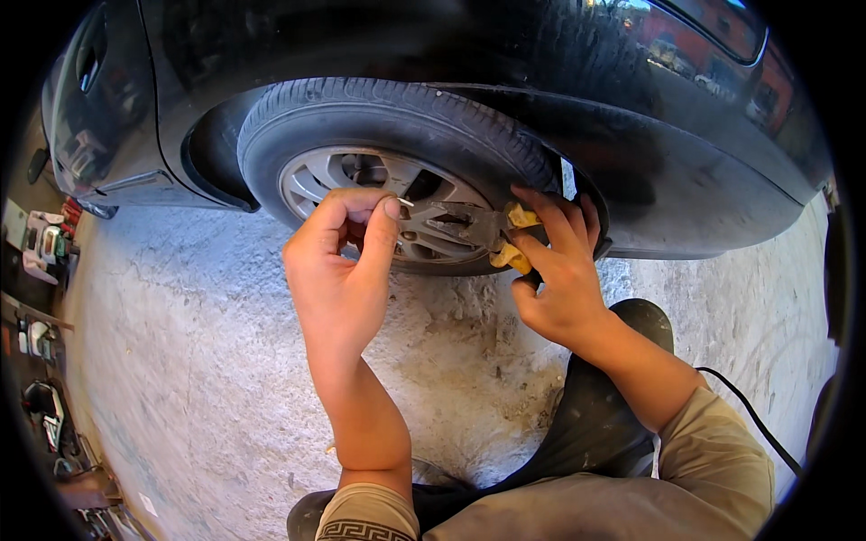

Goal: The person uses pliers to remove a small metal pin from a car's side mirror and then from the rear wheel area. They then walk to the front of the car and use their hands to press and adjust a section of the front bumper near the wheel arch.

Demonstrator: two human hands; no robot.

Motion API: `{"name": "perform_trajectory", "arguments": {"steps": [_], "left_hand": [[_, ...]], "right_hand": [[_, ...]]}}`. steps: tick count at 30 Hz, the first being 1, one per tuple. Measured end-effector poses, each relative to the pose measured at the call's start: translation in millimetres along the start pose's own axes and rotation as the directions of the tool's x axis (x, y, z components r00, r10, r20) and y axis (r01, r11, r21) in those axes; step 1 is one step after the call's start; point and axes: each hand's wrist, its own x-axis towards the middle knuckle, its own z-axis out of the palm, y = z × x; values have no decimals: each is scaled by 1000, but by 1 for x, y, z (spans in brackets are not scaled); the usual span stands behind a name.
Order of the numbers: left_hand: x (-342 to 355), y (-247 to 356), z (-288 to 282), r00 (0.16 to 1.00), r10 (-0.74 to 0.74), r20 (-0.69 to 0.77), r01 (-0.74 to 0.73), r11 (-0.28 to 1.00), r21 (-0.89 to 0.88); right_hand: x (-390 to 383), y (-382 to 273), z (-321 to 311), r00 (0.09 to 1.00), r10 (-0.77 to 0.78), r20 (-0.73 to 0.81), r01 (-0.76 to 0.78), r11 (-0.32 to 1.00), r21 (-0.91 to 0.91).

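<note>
My left hand (pixel 347 248) is raised in front of the car wheel, thumb and forefinger pinched together. A short, thin, pale pin-like piece (pixel 407 203) sticks out from between those fingertips; its exact kind is too small to make out. In my right hand (pixel 564 261) is a pair of worn pliers (pixel 474 225) with yellow handles, my fingers around the grips. The pliers point left, and their tip comes close to the thin piece; whether they touch it I cannot tell. Behind both hands stands the wheel's silver alloy rim (pixel 302 185) with its black tyre (pixel 271 135).
A dark car body (pixel 316 41) arches over the wheel. Underfoot is a rough, stained concrete floor (pixel 207 361). Various tools and parts (pixel 45 243) lie along the left edge. My bent knee (pixel 645 325) is beneath my right arm, and a black cable (pixel 753 410) runs at the right.
</note>
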Motion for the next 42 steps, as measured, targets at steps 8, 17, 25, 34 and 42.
{"name": "perform_trajectory", "arguments": {"steps": [8, 17, 25, 34, 42], "left_hand": [[-1, -2, 7, 994, 101, 39, -104, 992, 76], [-2, -3, 10, 990, 118, 82, -125, 989, 83], [-2, -2, 11, 997, 75, 1, -75, 995, 59], [-2, -3, 15, 998, 63, -20, -62, 997, 56], [-4, -5, 20, 998, 55, 23, -56, 997, 57]], "right_hand": [[-2, 2, 0, 1000, -1, -12, 1, 1000, 12], [-6, 10, 8, 997, 14, -71, -9, 998, 65], [-4, 8, 1, 998, -6, -64, 6, 1000, 7], [-3, 7, 0, 998, -21, -51, 21, 1000, -6], [-6, 10, 3, 995, -7, -104, 12, 999, 45]]}}
